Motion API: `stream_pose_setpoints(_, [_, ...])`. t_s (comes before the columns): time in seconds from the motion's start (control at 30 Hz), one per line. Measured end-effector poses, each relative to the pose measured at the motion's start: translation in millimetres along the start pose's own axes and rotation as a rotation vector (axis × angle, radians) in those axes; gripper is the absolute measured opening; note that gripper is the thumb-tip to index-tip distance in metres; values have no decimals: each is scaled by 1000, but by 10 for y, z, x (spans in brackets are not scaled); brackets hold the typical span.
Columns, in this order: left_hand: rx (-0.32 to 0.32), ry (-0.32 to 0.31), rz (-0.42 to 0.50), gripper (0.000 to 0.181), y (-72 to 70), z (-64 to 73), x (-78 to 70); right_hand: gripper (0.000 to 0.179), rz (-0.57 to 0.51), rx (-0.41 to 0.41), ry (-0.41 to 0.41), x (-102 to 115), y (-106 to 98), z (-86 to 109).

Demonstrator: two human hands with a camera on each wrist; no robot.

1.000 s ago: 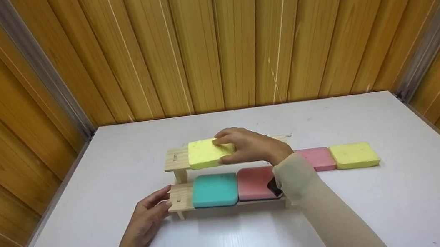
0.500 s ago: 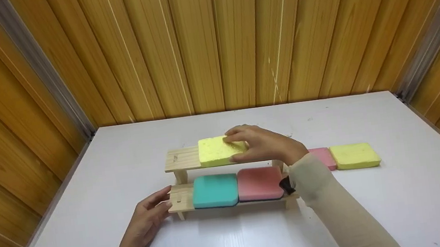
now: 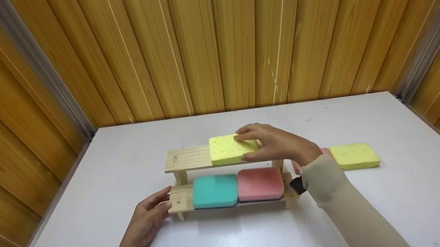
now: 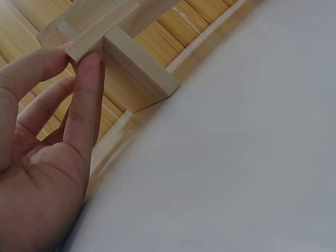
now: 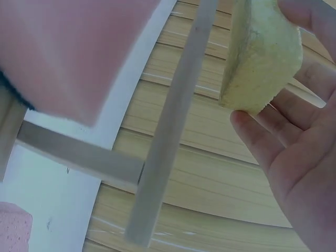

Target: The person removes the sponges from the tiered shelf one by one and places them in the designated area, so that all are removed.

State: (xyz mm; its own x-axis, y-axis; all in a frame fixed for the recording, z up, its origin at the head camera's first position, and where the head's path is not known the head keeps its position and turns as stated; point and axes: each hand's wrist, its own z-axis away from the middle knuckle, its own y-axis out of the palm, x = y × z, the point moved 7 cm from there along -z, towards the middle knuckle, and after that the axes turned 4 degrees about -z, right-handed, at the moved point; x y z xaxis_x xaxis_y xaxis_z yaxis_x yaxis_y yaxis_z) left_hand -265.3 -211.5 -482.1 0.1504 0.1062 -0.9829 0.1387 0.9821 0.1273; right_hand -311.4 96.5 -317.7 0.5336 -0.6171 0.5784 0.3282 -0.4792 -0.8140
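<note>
A two-tier wooden rack [image 3: 188,157] stands on the white table. My right hand [image 3: 275,144] grips a yellow sponge [image 3: 229,149] by its right end, close over the top tier; in the right wrist view a gap shows between the sponge [image 5: 265,58] and the plank [image 5: 173,110]. On the lower tier lie a teal sponge [image 3: 215,190] and a pink sponge [image 3: 259,183], side by side, with dark undersides. My left hand [image 3: 151,216] pinches the left end of the lower tier; in the left wrist view its fingertips lie against the plank end [image 4: 100,34].
To the right of the rack, a second yellow sponge [image 3: 354,156] lies flat on the table [image 3: 418,200]. Beside it is another pink sponge [image 3: 324,151], mostly hidden behind my right wrist. Wood-patterned panels [image 3: 231,42] rise behind the table and at both sides.
My right hand has moved to the right along the top tier with the yellow sponge, baring more of the plank's left part. The left hand stays on the rack's end.
</note>
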Motion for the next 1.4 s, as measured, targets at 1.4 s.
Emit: stream_pose_setpoints(1.4, [0, -4, 9, 56, -10, 6, -7, 56, -3, -111, -119, -247, -295, 494])
